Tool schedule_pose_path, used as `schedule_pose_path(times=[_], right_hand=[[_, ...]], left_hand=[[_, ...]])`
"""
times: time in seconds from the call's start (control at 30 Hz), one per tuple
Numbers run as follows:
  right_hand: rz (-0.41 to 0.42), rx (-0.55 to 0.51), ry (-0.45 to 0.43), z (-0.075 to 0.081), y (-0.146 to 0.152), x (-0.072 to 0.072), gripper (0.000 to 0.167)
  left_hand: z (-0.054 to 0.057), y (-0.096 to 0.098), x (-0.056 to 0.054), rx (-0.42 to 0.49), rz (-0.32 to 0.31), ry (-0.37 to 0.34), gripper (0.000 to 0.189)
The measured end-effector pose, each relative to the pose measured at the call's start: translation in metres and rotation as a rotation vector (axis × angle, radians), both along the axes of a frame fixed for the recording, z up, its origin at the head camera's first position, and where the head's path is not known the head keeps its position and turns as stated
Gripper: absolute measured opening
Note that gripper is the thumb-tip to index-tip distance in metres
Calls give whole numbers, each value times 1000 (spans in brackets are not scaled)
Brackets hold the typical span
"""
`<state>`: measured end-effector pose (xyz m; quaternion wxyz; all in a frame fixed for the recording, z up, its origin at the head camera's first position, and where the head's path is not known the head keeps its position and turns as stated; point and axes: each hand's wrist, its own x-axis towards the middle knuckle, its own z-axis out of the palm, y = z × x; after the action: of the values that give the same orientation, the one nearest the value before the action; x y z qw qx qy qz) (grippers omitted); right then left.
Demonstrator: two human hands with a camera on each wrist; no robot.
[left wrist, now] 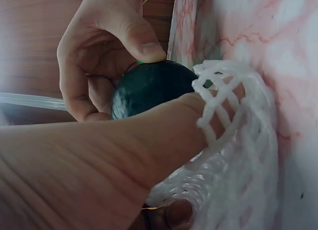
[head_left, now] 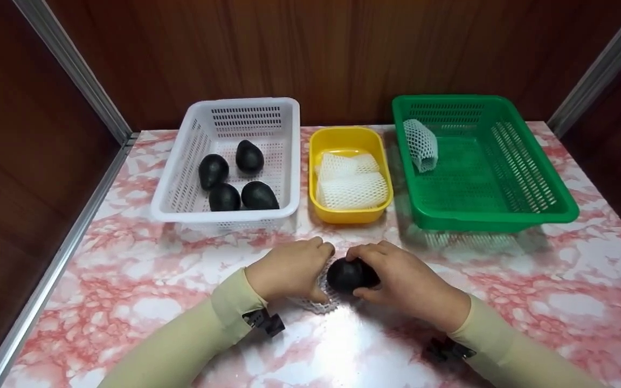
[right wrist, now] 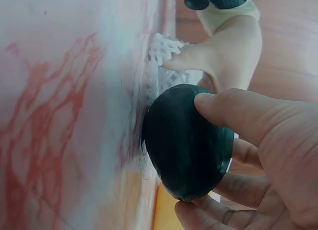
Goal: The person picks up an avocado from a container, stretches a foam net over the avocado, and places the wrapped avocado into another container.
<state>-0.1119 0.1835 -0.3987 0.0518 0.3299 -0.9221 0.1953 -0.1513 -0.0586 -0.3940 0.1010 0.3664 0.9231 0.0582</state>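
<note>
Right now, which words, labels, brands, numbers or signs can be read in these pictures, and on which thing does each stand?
There are none: the white basket, yellow container, green basket, white foam nets and dark fruits show no lettering.
Any marking on the black wrist devices would be too small to read.

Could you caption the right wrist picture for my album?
The right hand grips a dark, glossy, oval fruit while the left hand holds a white foam-mesh sleeve.

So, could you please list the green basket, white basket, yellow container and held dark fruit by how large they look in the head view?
1. Green basket, somewhat larger than the next
2. White basket
3. Yellow container
4. Held dark fruit, partly hidden
</note>
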Motion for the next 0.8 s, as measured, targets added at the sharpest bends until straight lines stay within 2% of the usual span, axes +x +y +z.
schedule_pose_path(times=[0.1, 0.2, 0.33, 0.43, 0.5, 0.57, 0.63, 0.8], right_hand=[[-3, 5, -7, 0, 0, 1, 61], [-6, 9, -10, 0, 0, 1, 61], [-9, 9, -10, 1, 0, 1, 61], [-10, 8, -11, 2, -1, 0, 61], [-14, 10, -15, 2, -1, 0, 61], [-17, 9, -21, 2, -1, 0, 60], [-20, 8, -28, 2, -2, 0, 61], [-25, -1, -48, 2, -2, 1, 61]], left_hand=[[3, -1, 0, 20, 7, -47, 70], [11, -4, -1, 64, 13, -125, 69], [24, -13, -2, 128, 8, -181, 94], [27, -18, -3, 79, 10, -135, 112], [25, -18, -3, 4, 5, -85, 111], [20, -17, -4, -73, -11, -41, 104], [15, -15, -4, -107, -29, -12, 93], [10, -10, -4, -62, -73, 12, 61]])
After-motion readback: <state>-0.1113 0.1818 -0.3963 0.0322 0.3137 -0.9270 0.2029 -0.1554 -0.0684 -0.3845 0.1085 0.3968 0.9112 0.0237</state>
